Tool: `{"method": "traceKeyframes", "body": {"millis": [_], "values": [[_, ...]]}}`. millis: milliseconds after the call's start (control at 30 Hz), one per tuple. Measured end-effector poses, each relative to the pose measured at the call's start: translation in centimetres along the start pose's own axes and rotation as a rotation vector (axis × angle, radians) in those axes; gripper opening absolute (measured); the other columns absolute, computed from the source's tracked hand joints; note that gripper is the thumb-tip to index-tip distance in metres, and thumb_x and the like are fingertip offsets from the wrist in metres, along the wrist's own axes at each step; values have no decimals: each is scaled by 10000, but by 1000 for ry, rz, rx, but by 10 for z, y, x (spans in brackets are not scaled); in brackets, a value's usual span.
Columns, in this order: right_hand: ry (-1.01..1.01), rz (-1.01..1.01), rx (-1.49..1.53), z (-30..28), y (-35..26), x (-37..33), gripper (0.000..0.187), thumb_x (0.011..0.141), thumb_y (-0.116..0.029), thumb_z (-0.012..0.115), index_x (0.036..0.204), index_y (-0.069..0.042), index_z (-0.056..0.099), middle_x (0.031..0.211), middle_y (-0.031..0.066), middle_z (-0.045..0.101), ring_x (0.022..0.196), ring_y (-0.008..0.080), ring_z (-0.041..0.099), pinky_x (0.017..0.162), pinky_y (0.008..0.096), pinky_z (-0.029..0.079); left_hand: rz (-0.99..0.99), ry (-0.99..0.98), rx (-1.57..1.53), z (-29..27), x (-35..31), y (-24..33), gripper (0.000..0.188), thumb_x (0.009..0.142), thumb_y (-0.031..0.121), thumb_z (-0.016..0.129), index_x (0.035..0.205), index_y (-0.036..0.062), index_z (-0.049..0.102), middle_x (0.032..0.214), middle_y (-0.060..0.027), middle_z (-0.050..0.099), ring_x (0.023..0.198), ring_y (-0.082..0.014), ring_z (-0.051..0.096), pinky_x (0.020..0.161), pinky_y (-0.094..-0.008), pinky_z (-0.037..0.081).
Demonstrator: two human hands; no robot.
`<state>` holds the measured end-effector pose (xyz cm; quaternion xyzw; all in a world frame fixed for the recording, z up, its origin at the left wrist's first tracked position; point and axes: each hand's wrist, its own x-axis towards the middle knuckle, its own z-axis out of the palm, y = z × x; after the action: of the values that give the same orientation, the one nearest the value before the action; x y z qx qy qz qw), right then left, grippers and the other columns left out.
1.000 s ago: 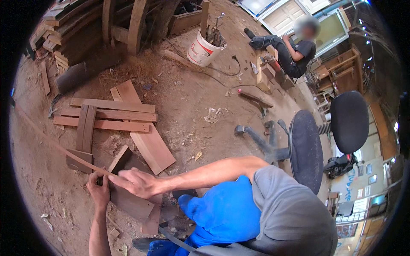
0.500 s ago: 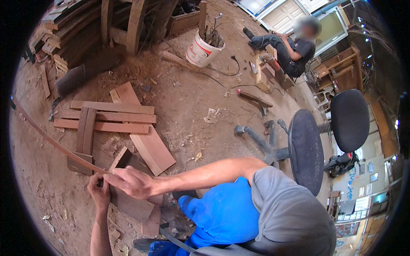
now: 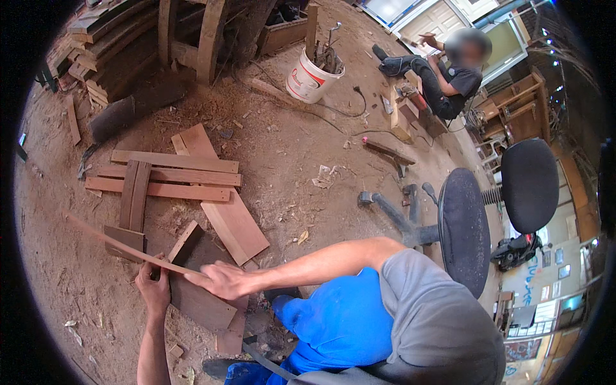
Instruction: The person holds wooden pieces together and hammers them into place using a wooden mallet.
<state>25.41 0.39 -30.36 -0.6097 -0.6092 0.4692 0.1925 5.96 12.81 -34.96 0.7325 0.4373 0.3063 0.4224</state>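
Observation:
A long, thin, reddish-brown strip of wood (image 3: 113, 240) slants across the lower left, its far end smeared by motion. My right hand (image 3: 221, 280) is closed round its near end. Farther along, my left hand (image 3: 154, 285) has its fingers bent round the strip, with a gap showing between thumb and fingers. Beneath both hands lies a wide brown board (image 3: 204, 309) on the ground. A short wood block (image 3: 184, 243) stands on it just beyond my hands, and a dark wood piece (image 3: 124, 243) lies beside my left fingertips.
Several planks (image 3: 173, 174) lie crossed on the dirt floor. Farther off stand a white bucket of tools (image 3: 312, 78) and a stack of timber (image 3: 96, 48). An office chair (image 3: 459, 231) is at my right. Another person (image 3: 449, 74) sits on the ground at the far right.
My right hand has moved right, away from my left hand, and the strip has shifted right with it. The other person has raised a hand. My view has shifted slightly.

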Motion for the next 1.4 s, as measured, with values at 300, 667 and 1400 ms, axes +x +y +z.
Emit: {"method": "traceKeyframes", "body": {"millis": [300,667,1400], "values": [[375,-120,259,-47,-34,13,655,1033,-565,511,841,54,607,641,262,603,620,400,641,579,493,470,11,23,-41,3,-2,-10,109,897,52,754,916,-23,677,1036,-154,759,935,-259,720,883,-368,536],[329,274,111,-72,48,-14,859,972,-756,419,645,6,640,521,102,549,529,255,591,498,434,468,58,-53,-10,3,-2,6,83,916,45,745,940,-20,699,1074,-156,765,1004,-242,728,906,-363,542],[-70,99,-840,-103,176,-204,316,829,-91,663,1142,-123,699,1324,55,577,1342,303,461,1116,491,365,-4,-19,55,0,5,8,131,908,88,761,907,-19,685,1084,-145,767,1001,-220,726,912,-349,533]]}}
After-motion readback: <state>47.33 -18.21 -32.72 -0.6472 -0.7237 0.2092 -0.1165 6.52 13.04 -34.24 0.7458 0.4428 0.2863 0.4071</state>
